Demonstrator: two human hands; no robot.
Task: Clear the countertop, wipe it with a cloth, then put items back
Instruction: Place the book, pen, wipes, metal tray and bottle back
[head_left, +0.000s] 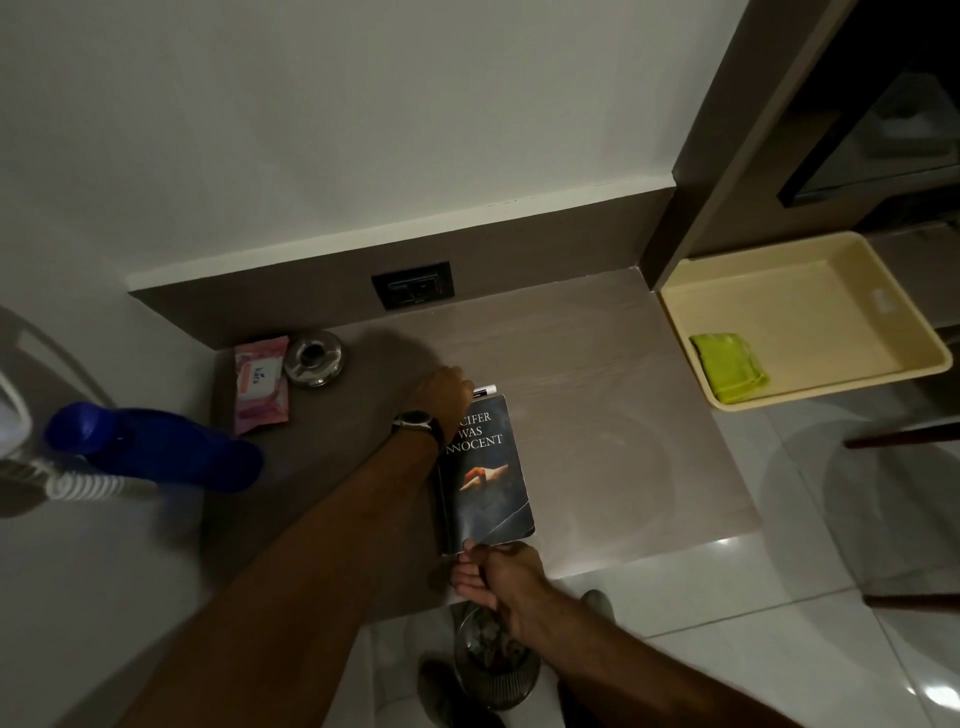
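Counter (597, 364): a pale wood-grain top set in a corner, with a brown backsplash behind it and a dark socket plate (413, 285) in that backsplash.
Book (488, 470): a dark paperback lying face up near the counter's front edge, about mid-width; white title lettering at the top, a pale picture in the middle, a crease across its lower corner.
Marker (485, 389): a small white and black piece showing just beyond the book's far edge, touching the left hand; the rest is hidden.
Left hand (441, 397): reaches across the counter, a watch on its wrist; the fingers curl down at the book's far left corner, on or beside the marker. Whether they grip anything cannot be told.
Right hand (498, 571): at the counter's front edge, thumb and fingers pinched on the book's near edge.
Wipes pack (260, 387): pink, flat at the left rear of the counter.
Ashtray (314, 358): round, metallic, just right of the wipes.
Bottle (156, 447): blue, blurred, at the counter's left edge, near the camera.
Tray (810, 270): cream plastic, to the right past the counter's end.
Cloth (730, 366): green, folded, in the tray's near left corner.
Bin (493, 660): on the tiled floor below the right hand.
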